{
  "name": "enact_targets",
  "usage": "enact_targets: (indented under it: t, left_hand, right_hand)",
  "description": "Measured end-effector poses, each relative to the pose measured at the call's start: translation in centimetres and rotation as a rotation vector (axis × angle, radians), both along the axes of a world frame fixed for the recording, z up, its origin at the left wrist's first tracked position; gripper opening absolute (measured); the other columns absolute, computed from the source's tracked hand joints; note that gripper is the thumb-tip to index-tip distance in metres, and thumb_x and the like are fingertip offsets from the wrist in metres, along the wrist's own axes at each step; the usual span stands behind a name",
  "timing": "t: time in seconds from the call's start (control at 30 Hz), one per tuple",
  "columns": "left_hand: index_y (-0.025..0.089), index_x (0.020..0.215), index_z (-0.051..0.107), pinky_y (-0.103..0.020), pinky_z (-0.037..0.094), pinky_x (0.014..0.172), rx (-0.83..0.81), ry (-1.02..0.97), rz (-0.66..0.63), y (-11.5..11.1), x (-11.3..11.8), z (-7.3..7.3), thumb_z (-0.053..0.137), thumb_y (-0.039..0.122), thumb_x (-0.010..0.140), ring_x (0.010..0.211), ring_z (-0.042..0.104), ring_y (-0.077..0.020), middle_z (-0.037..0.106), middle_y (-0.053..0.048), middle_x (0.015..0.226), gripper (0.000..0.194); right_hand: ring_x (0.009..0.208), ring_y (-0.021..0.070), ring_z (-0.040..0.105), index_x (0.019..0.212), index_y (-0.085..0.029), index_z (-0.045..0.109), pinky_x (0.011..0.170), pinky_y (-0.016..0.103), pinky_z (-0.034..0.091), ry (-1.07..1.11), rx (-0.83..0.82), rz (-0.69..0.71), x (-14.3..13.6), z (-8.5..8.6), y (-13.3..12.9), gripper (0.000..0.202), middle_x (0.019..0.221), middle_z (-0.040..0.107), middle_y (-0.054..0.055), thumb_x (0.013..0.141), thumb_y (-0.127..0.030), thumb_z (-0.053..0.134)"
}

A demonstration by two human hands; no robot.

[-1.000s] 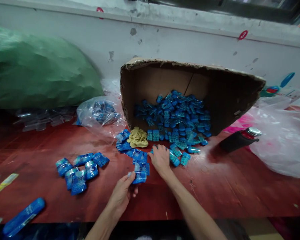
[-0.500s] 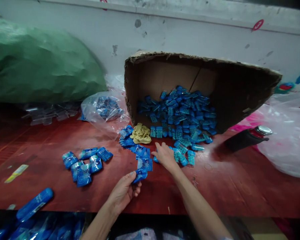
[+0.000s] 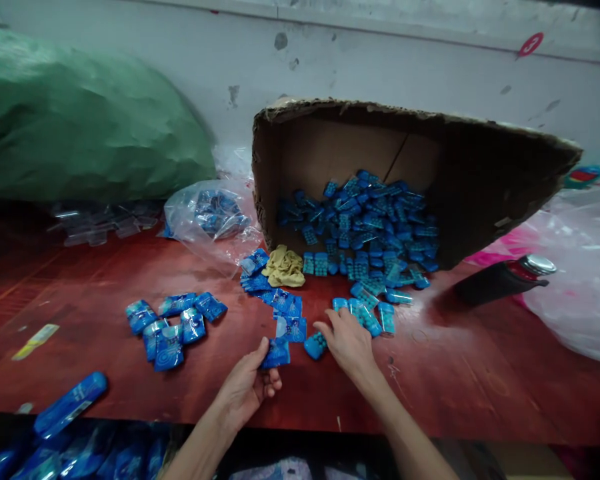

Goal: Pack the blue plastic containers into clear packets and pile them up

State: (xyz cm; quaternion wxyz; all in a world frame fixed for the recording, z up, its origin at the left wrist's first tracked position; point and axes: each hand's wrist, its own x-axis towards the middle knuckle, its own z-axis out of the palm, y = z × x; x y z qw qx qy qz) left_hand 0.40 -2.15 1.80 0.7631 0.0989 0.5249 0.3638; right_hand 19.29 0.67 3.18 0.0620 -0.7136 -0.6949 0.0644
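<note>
My left hand (image 3: 247,383) pinches a small flat blue sachet (image 3: 276,353) between thumb and fingers, above the table's front part. Beyond it lie more blue sachets (image 3: 289,305) in an overlapping line. My right hand (image 3: 349,339) is low over the table, palm down, with thumb and forefinger apart. Right beside its thumb lies a small blue case (image 3: 315,345) with dark dots; whether they touch is hard to tell. Similar clear-and-blue cases (image 3: 365,317) lie just past the right hand. Its other fingertips are partly hidden.
A cardboard box (image 3: 480,193) on its side spills many blue cases (image 3: 365,220). Around it are a crumpled yellowish glove or cloth (image 3: 283,267), a clear bag (image 3: 210,213) and a dark flask (image 3: 505,280). Filled blue packets (image 3: 169,347) sit left; a green sack (image 3: 90,127) stands behind.
My right hand has drawn back toward me and slightly right. The small blue case beside it has shifted nearer to me. The sachet in my left hand now lies flatter.
</note>
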Motion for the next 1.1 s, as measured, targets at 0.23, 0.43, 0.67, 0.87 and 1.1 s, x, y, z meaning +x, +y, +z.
enact_targets:
  t: [0.23,0.43,0.67,0.87,1.1]
  left_hand:
    - [0.016,0.064,0.048,-0.016,0.033,0.035,0.111,0.052,0.023,-0.2,-0.3,-0.3,0.058,0.041,0.07,0.038,0.052,-0.0099,0.056,0.0,0.042,0.028]
    - [0.016,0.064,0.047,-0.016,0.033,0.034,0.161,0.11,0.017,0.0,-0.5,-0.2,0.056,0.044,0.071,0.039,0.053,-0.0109,0.055,0.0,0.04,0.03]
    - [0.015,0.063,0.049,-0.017,0.033,0.034,0.142,0.114,0.044,-0.1,-0.5,0.0,0.054,0.044,0.073,0.038,0.053,-0.0111,0.055,-0.001,0.04,0.031]
    - [0.014,0.063,0.051,-0.018,0.034,0.036,0.158,0.114,0.042,0.0,-0.2,-0.2,0.054,0.044,0.072,0.039,0.053,-0.0113,0.055,-0.001,0.041,0.032]
    - [0.016,0.065,0.049,-0.018,0.035,0.036,0.15,0.1,0.061,0.3,0.1,-0.5,0.055,0.043,0.072,0.04,0.053,-0.012,0.055,0.0,0.041,0.029]
  right_hand:
    - [0.084,0.0244,0.057,0.116,-0.024,0.046,0.056,0.028,0.042,0.052,-0.063,-0.116,-2.1,-0.4,-2.8,0.04,0.098,0.056,0.009,0.082,-0.046,0.043]
    - [0.097,0.0219,0.051,0.114,-0.026,0.046,0.068,0.028,0.044,0.38,-0.028,0.06,-2.5,-1.4,-2.4,0.036,0.105,0.052,0.007,0.079,-0.02,0.047]
    - [0.068,0.0123,0.053,0.095,-0.018,0.055,0.06,0.023,0.043,1.571,-0.314,-0.099,-1.2,-1.5,-2.3,0.031,0.08,0.057,0.001,0.064,-0.015,0.059]
    - [0.065,0.0112,0.055,0.088,-0.015,0.061,0.058,0.022,0.043,1.83,-0.322,-0.172,-1.2,0.3,-3.0,0.027,0.079,0.062,0.002,0.063,-0.019,0.067]
    - [0.067,0.0127,0.057,0.086,-0.016,0.064,0.061,0.023,0.045,1.683,-0.34,-0.082,-0.8,0.8,-3.2,0.021,0.078,0.065,0.002,0.066,-0.025,0.067]
